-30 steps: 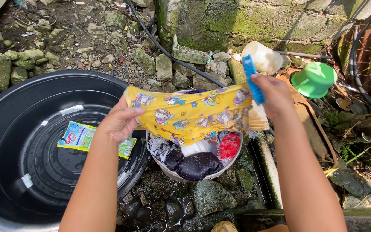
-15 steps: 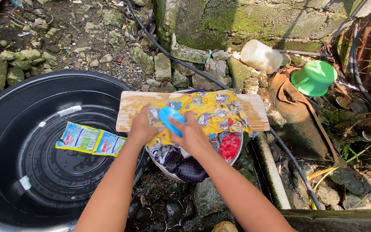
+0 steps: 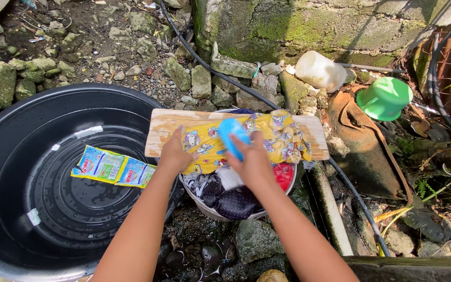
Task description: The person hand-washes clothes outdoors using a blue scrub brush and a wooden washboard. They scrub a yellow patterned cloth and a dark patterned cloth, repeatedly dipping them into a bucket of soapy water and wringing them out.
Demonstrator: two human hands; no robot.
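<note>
Right hand (image 3: pixel 254 162) clamped on blue bar (image 3: pixel 234 137), left hand (image 3: pixel 174 154) flat, pinning cloth (image 3: pixel 246 141); hard scrubbing may tip board (image 3: pixel 165 128).

PLACE: outdoor backyard wash spot | GROUND: dirt and loose stones (image 3: pixel 131 47) upper left | WALL: mossy concrete wall (image 3: pixel 309 21) along top | GEAR: black wash tub (image 3: pixel 53 209) lower left, laundry basin (image 3: pixel 210 211) centre

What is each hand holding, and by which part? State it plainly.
The right hand grips a blue bar of soap by its near end, pressing it on the yellow cloth. The left hand holds nothing; it lies flat on the cloth's left edge.
</note>
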